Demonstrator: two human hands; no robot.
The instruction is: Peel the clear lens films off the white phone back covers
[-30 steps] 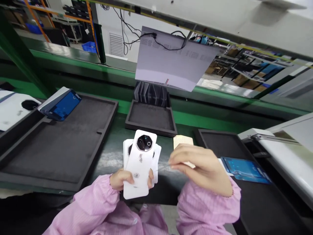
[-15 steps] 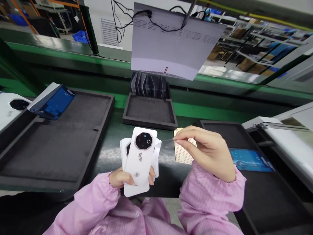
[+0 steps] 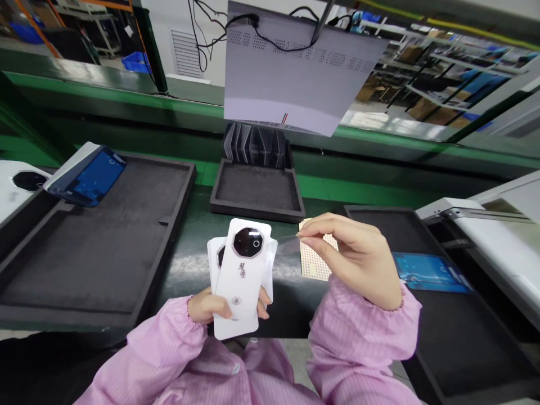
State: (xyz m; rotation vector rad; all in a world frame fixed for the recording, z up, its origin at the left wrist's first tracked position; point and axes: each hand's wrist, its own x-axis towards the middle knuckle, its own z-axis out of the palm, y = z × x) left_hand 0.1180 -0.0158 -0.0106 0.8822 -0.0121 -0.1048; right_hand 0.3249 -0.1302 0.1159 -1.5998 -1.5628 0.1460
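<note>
My left hand is closed around a fanned stack of white phone back covers. The front one has a dark octagonal camera window at its top and dark printed characters below. Thumb and index finger of my right hand pinch a small clear film, which reaches left towards the covers' upper right edge. Whether the film touches them I cannot tell. Under the right fingers, a pale yellow sheet with rows of red dots lies on the dark bench, partly hidden by that hand.
Black foam trays stand left, centre and right. Blue-filmed panels lie in the left and right ones. Dark thin plates stand in the middle tray's back. A large grey panel hangs above.
The view has shifted very slightly. Both hands keep their grips, and the film stays beside the covers; the reflection on the camera window has changed.
</note>
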